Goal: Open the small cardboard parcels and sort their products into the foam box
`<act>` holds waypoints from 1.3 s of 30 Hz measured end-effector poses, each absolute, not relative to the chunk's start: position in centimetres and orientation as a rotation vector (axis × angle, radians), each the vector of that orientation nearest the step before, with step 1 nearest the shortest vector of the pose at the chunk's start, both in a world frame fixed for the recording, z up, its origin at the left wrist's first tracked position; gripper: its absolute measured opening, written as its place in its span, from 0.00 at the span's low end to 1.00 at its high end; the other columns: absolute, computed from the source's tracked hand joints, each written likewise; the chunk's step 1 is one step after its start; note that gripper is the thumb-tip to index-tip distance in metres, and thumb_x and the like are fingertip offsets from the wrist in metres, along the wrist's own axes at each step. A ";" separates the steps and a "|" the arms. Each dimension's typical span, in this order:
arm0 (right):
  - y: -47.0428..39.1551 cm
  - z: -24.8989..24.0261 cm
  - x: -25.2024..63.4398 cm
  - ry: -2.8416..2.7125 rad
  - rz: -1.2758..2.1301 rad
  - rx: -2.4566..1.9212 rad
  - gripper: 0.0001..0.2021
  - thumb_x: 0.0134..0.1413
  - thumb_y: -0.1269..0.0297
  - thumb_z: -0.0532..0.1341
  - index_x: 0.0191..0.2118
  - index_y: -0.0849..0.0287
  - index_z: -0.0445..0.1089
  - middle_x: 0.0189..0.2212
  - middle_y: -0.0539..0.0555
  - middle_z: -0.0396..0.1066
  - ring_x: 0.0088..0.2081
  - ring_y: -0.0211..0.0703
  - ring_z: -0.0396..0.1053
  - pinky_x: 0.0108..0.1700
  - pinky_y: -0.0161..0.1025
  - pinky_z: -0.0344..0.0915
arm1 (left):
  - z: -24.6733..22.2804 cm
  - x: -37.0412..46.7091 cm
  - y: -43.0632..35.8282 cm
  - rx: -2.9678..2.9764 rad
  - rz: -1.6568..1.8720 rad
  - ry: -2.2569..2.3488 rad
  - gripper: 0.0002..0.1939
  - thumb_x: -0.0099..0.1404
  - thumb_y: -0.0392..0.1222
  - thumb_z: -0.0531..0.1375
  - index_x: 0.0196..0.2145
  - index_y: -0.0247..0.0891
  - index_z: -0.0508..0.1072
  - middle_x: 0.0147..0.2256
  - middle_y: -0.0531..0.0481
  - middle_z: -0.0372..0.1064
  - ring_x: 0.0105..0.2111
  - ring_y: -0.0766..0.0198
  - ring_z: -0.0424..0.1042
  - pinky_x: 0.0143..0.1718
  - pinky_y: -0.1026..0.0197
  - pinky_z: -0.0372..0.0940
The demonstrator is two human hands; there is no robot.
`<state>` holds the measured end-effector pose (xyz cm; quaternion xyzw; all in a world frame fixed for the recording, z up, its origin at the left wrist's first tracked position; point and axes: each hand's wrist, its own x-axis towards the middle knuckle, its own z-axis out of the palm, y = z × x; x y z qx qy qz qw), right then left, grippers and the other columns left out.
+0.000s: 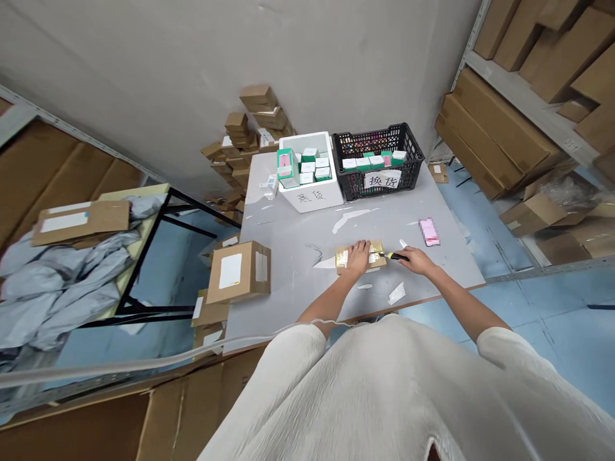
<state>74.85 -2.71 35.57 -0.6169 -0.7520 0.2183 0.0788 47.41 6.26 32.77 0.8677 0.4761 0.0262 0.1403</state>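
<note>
A small brown cardboard box (pixel 342 259) with shiny tape and white label pieces lies near the front of the grey table (pixel 288 282). My left hand (pixel 358 257) presses down on its top, fingers laid out across it. In my right hand (pixel 414 260) is a yellow-and-black utility knife (pixel 396 256), its handle wrapped by my fingers. The knife points left, and its tip is at the right part of the box; how deep the blade sits I cannot tell. Torn white scraps (pixel 396 293) lie around the box.
Behind stand a white foam box (pixel 314 200) and a black crate (pixel 418 168), both holding green-and-white boxes. A pink phone-like object (pixel 429 232) lies at right. A larger carton (pixel 239 272) stands at the table's left edge. A white cable (pixel 192 354) crosses in front of me.
</note>
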 end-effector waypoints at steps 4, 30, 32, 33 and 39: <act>-2.5 34.4 73.4 -2.175 0.606 -1.857 0.22 0.74 0.57 0.59 0.68 0.49 0.74 0.52 0.59 0.78 0.50 0.52 0.77 0.53 0.44 0.71 | 32.1 47.0 5.4 2.505 0.164 1.386 0.32 0.77 0.35 0.48 0.76 0.37 0.59 0.74 0.35 0.59 0.75 0.46 0.54 0.73 0.44 0.49; 5.7 34.7 64.9 -2.087 0.767 -1.740 0.20 0.68 0.56 0.61 0.61 0.54 0.75 0.58 0.59 0.79 0.58 0.57 0.73 0.65 0.50 0.64 | 33.8 37.9 -0.3 2.332 0.054 1.542 0.26 0.77 0.41 0.56 0.70 0.45 0.63 0.65 0.39 0.65 0.64 0.47 0.65 0.64 0.47 0.61; 5.7 35.3 63.6 -2.118 0.788 -1.772 0.19 0.69 0.55 0.60 0.59 0.55 0.76 0.55 0.60 0.80 0.57 0.59 0.74 0.65 0.51 0.63 | 33.9 37.4 0.2 2.285 0.031 1.591 0.21 0.77 0.42 0.57 0.65 0.44 0.66 0.61 0.39 0.69 0.62 0.47 0.68 0.61 0.49 0.63; 5.5 35.6 63.3 -2.112 0.784 -1.803 0.19 0.69 0.55 0.59 0.58 0.56 0.76 0.55 0.62 0.80 0.57 0.60 0.74 0.64 0.52 0.62 | 33.9 37.3 0.5 2.252 0.022 1.615 0.19 0.77 0.42 0.57 0.63 0.44 0.68 0.58 0.40 0.71 0.60 0.47 0.70 0.60 0.50 0.64; 3.2 35.6 64.3 -1.981 0.764 -1.953 0.19 0.70 0.54 0.58 0.59 0.56 0.73 0.56 0.63 0.80 0.58 0.62 0.74 0.61 0.52 0.65 | 33.8 38.3 2.4 2.052 0.025 1.699 0.12 0.78 0.40 0.53 0.56 0.42 0.69 0.50 0.43 0.78 0.52 0.50 0.78 0.55 0.52 0.66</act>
